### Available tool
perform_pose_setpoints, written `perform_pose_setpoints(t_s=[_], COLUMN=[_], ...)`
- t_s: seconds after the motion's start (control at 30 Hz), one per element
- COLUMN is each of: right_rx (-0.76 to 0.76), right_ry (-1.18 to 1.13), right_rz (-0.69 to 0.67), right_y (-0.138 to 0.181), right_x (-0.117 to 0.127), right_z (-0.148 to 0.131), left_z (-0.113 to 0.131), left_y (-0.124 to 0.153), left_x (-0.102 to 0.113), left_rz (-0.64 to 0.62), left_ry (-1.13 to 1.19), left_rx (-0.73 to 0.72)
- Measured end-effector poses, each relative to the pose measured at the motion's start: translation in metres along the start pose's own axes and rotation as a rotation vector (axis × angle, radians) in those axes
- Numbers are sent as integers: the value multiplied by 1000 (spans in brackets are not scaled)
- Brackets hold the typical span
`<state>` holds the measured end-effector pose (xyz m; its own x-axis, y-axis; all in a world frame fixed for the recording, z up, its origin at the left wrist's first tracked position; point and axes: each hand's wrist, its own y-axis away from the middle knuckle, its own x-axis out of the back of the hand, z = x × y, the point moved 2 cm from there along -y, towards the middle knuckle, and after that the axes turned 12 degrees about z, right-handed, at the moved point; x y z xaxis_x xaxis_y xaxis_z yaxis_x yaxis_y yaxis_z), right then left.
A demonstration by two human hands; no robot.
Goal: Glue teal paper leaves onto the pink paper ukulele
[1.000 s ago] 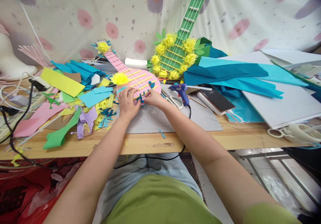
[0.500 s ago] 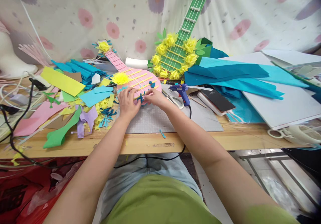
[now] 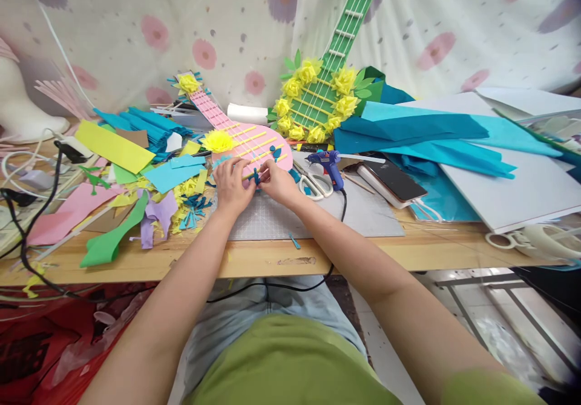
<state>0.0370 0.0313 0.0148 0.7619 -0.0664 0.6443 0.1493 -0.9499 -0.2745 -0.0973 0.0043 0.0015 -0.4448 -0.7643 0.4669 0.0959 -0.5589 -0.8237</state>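
Observation:
A pink paper guitar [image 3: 276,143] with yellow strips, white strings and a yellow flower [image 3: 218,141] lies on the grey cutting mat [image 3: 258,223]. My left hand [image 3: 233,187] is closed on its near edge, fingers over the top. Beside it, my right hand [image 3: 276,182] pinches at a small dark blue paper piece [image 3: 255,176] on that same edge; the fingertips partly hide it. More dark blue paper bits [image 3: 275,152] sit on the guitar's body. Close to my right hand lie white-handled scissors [image 3: 316,186].
A blue glue gun [image 3: 333,169] with its black cord lies to the right, near a phone [image 3: 393,178]. Behind stands a green paper guitar [image 3: 313,105] ringed with yellow flowers. Paper scraps [image 3: 157,211] cover the left; blue paper sheets [image 3: 408,132] and white boards [image 3: 521,187] are stacked right.
My right hand has shifted slightly toward me, fingers bunched closer at the blue piece. The scissors' handles show more fully. My left hand stays nearly still.

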Motion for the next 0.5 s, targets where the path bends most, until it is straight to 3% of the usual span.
perform_pose_setpoints(t_s=[0.5], right_rx=[-68], right_ry=[-107], right_rz=[11], right_y=[-4], right_x=[-3], right_z=[0], left_z=[-1], left_y=[0], left_x=[1], left_rz=[30], left_ry=[20], left_rx=[19])
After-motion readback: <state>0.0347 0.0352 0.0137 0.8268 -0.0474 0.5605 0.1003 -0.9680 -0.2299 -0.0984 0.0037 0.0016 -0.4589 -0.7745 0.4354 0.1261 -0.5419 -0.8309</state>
